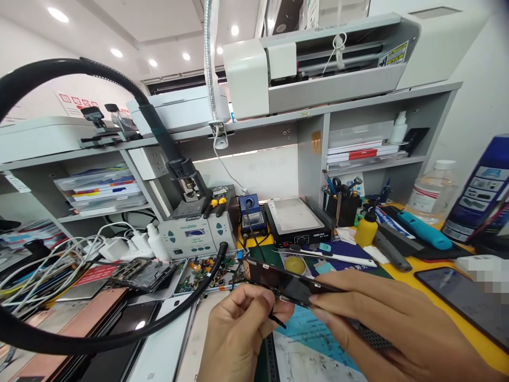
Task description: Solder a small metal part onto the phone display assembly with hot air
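Observation:
A thin dark phone part, perhaps a screen assembly (292, 284), is held tilted above the bench between both hands. My left hand (242, 323) pinches its lower left edge with thumb and fingers, and a short black strip (277, 321) hangs just beside those fingertips. From the right, my right hand (382, 313) grips the other end, its fingers along the top and the thumb side beneath. A dark perforated piece (371, 335) shows under the right fingers. Below the hands lies a blue and white work mat (314, 345), partly covered by them.
A black hose (159, 321) loops across the left, over several phones and a tray of small parts (189, 278). Behind stand a soldering station (194, 233) and a heating plate (296, 215). A yellow bottle (366, 229) and a phone (461, 300) are at right.

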`<state>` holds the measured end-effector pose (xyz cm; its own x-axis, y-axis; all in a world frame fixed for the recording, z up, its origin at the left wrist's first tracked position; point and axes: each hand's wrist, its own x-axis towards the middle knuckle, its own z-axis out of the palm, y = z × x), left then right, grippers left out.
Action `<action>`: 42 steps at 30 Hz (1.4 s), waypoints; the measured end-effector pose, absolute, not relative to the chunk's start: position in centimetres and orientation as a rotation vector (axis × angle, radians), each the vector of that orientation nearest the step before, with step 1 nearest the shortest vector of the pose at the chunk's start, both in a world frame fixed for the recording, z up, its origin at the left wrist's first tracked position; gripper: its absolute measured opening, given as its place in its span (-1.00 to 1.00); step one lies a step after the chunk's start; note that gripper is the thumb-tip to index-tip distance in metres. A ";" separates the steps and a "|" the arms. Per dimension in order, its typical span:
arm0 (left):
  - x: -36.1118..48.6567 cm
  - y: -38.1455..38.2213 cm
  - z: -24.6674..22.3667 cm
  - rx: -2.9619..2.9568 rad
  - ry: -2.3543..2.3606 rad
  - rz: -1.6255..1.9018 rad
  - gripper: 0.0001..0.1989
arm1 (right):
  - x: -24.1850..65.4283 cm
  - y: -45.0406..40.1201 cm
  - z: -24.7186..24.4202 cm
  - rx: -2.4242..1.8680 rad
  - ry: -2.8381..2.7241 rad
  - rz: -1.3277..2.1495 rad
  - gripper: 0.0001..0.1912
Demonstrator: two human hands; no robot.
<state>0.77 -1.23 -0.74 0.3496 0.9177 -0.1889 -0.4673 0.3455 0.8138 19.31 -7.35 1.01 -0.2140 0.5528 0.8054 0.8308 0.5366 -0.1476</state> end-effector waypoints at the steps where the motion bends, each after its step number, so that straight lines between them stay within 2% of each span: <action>1: 0.8 -1.3 -0.7 0.730 0.729 1.014 -0.78 | 19.3 -7.4 0.9 -1.121 -1.880 -0.402 -0.82; 16: 0.8 -0.9 -0.8 0.842 0.913 1.059 -0.74 | 18.5 -6.8 0.9 -1.196 -1.822 -0.292 -0.85; 22: 0.8 -0.9 -0.8 0.887 0.960 1.055 -0.74 | 18.9 -7.0 2.4 -1.141 -1.799 -0.467 -0.80; 26: 0.7 -1.0 -0.9 0.887 0.954 1.044 -0.74 | 18.2 -7.3 2.5 -1.115 -1.857 -0.274 -0.79; 31: 0.6 -1.1 -1.3 0.936 0.957 1.041 -0.66 | 17.2 -6.8 1.4 -1.308 -1.766 0.076 -0.83; 36: 0.7 -1.4 -1.3 1.029 1.007 1.052 -0.62 | 16.6 -6.3 0.5 -1.472 -1.700 0.120 -0.86; 42: 0.8 -1.8 -1.1 1.044 0.999 1.083 -0.73 | 16.3 -5.9 -0.2 -1.419 -1.815 0.035 -0.84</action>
